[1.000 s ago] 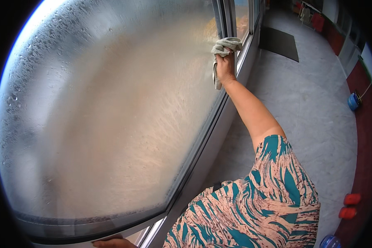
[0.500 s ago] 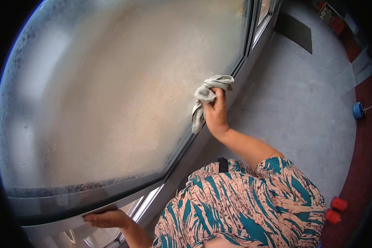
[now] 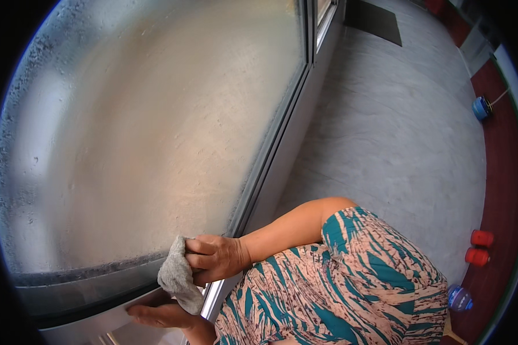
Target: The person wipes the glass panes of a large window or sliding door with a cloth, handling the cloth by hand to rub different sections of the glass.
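Note:
My right hand is closed on a bunched grey cloth, pressed to the lower corner of a large fogged glass pane. Water drops cover the glass, thickest along its left side and lower border. My left hand grips the lower edge of the light window frame, just below the cloth, with part of its fingers hidden. The cloth's hanging end comes down close to that hand.
To the right stretches a grey floor with a dark mat at the far end. Along a dark red strip stand a blue container, two red objects and a clear bluish bottle.
My right hand has carried the cloth down and left from the frame's right edge to the lower corner. My left hand stays at the lower frame. The view has shifted right.

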### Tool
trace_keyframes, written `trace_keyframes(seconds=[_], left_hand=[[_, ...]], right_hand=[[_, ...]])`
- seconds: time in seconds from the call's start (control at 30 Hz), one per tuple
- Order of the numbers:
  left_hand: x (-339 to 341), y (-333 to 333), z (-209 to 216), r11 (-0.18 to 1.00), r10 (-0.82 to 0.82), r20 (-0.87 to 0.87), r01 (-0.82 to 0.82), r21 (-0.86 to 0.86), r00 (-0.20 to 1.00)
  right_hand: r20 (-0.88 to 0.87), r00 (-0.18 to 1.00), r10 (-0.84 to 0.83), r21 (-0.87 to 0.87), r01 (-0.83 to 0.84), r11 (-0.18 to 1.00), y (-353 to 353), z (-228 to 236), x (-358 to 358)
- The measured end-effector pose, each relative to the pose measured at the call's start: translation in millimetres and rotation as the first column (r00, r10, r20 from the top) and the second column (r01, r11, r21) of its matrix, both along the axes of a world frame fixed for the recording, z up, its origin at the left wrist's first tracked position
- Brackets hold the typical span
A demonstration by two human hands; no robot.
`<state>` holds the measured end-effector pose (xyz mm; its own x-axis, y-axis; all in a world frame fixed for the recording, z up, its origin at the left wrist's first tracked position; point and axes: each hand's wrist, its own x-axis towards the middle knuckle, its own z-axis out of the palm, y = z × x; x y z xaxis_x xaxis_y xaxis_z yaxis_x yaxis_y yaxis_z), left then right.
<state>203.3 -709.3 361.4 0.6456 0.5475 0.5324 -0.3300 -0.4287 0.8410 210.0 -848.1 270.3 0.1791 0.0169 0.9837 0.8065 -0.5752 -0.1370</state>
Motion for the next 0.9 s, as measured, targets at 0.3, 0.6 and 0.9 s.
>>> trace_keyframes(seconds=[0.3,0.6,0.9], left_hand=[[-12,40,-15,0.998,-0.059,0.059,0.060,-0.010,0.997],[-13,72,-35,0.995,0.081,0.199,-0.091,0.044,0.977],[-22,96,-30,0.968,0.217,0.271,-0.243,0.065,0.938]], right_hand=[[-0.238,0.884,-0.403,-0.066,0.399,0.914,-109,-25,2],[-0.473,0.795,-0.379,0.575,0.605,0.551,-295,-67,73],[-0.705,0.687,-0.178,0.634,0.722,0.276,-318,-99,87]])
